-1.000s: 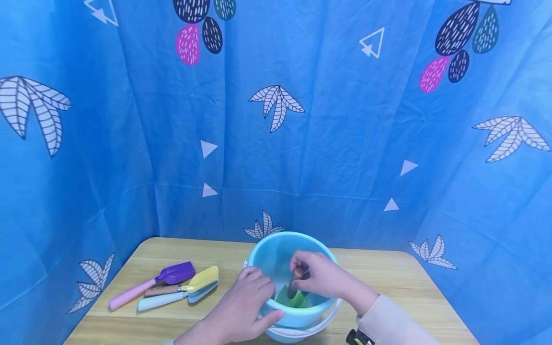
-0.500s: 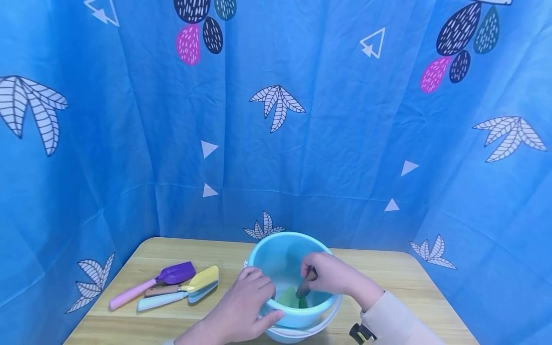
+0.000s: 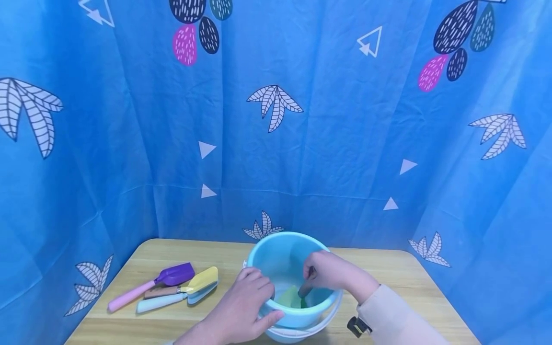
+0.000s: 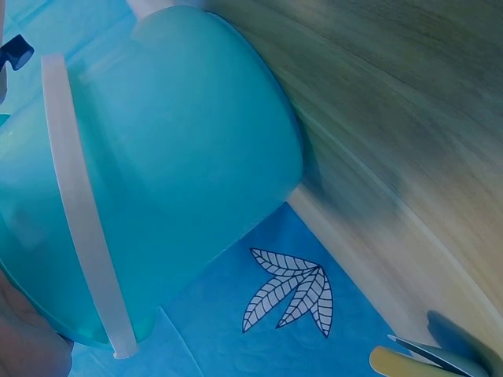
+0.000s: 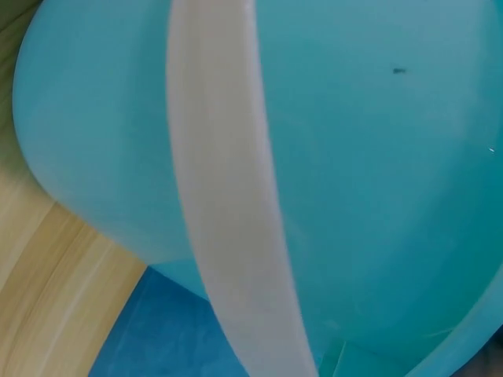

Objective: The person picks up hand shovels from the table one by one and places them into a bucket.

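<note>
A light blue bucket [image 3: 297,317] stands on the wooden table in the head view. My left hand [image 3: 241,304] grips its near left rim, thumb outside and fingers over the edge. Inside the bucket, my right hand [image 3: 329,274] holds the brown handle of a small shovel with a green blade [image 3: 288,297]. The blade is low in the bucket; its tip is hard to make out. In the left wrist view the bucket wall [image 4: 189,133] fills the left side, with part of my hand at the corner. The right wrist view shows mostly the bucket's outside [image 5: 369,157].
Left of the bucket lie a purple shovel with a pink handle [image 3: 174,274], a yellow shovel with a wooden handle [image 3: 202,279] and a light blue shovel [image 3: 161,303]. The bucket's white handle [image 3: 310,330] hangs down in front. A blue patterned cloth [image 3: 276,158] surrounds the table [image 3: 379,263].
My right hand has shifted slightly to the right inside the bucket, and the shovel's handle has tilted with it. My left hand keeps its grip on the rim.
</note>
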Demonstrator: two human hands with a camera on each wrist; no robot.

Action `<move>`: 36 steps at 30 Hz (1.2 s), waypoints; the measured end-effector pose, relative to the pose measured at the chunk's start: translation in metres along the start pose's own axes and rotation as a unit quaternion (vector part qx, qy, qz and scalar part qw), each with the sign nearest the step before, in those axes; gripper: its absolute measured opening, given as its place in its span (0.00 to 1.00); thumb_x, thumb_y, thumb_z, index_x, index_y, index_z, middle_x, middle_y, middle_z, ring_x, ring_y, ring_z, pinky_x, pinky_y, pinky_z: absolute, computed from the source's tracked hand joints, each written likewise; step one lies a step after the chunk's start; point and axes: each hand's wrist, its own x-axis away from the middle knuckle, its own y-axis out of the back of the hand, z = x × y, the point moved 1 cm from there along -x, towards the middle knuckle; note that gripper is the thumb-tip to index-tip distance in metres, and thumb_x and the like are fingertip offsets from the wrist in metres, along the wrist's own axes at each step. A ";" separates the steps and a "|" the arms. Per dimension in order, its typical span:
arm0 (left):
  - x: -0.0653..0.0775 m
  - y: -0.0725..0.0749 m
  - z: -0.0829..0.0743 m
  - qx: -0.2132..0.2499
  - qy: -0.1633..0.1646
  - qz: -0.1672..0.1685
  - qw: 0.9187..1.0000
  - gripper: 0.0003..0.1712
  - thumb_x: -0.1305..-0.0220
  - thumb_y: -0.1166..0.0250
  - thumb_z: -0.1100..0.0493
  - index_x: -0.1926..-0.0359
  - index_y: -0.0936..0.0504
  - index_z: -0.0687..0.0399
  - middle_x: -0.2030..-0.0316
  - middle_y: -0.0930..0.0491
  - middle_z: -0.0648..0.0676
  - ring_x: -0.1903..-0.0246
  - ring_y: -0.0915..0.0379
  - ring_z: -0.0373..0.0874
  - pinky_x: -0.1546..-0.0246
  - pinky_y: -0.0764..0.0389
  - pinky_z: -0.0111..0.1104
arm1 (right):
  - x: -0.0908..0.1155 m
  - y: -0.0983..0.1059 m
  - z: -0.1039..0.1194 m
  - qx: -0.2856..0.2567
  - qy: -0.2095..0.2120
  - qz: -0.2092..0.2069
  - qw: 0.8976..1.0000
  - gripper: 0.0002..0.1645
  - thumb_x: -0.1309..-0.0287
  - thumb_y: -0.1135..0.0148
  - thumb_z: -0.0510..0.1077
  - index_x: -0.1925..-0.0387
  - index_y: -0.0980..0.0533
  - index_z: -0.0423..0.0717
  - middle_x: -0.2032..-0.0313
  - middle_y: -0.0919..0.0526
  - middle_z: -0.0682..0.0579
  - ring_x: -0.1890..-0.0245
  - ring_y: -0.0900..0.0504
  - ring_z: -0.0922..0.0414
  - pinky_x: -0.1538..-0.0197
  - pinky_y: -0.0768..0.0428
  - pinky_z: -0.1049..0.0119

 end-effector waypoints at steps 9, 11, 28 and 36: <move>0.000 0.000 0.000 0.001 0.001 -0.002 1.000 0.19 0.27 0.51 0.33 0.68 0.29 0.37 0.69 0.33 0.35 0.59 0.35 0.35 0.46 0.33 0.42 | -0.001 0.000 0.002 0.052 0.041 0.018 0.998 0.23 0.51 0.22 0.46 0.89 0.26 0.46 0.88 0.37 0.65 0.84 0.42 0.68 0.74 0.35 0.73; 0.000 0.001 0.000 0.000 0.000 -0.003 1.000 0.19 0.27 0.51 0.33 0.68 0.29 0.37 0.69 0.33 0.35 0.59 0.35 0.35 0.46 0.33 0.42 | -0.001 0.000 0.003 0.066 0.044 0.018 0.997 0.22 0.51 0.22 0.46 0.89 0.25 0.46 0.87 0.36 0.65 0.82 0.41 0.68 0.73 0.34 0.73; 0.000 0.001 -0.001 -0.003 -0.004 -0.010 1.000 0.19 0.27 0.50 0.34 0.67 0.28 0.38 0.69 0.33 0.36 0.59 0.35 0.35 0.46 0.34 0.41 | 0.000 0.002 0.004 0.086 0.033 0.011 0.996 0.12 0.47 0.25 0.39 0.82 0.17 0.53 0.80 0.21 0.64 0.79 0.32 0.68 0.68 0.26 0.70; 0.001 0.001 0.000 -0.003 0.001 -0.004 1.000 0.19 0.27 0.51 0.33 0.66 0.28 0.38 0.68 0.32 0.35 0.59 0.35 0.35 0.45 0.33 0.42 | 0.002 0.004 0.004 0.090 0.033 0.000 0.995 0.13 0.49 0.33 0.29 0.76 0.16 0.51 0.72 0.18 0.63 0.70 0.25 0.66 0.61 0.22 0.67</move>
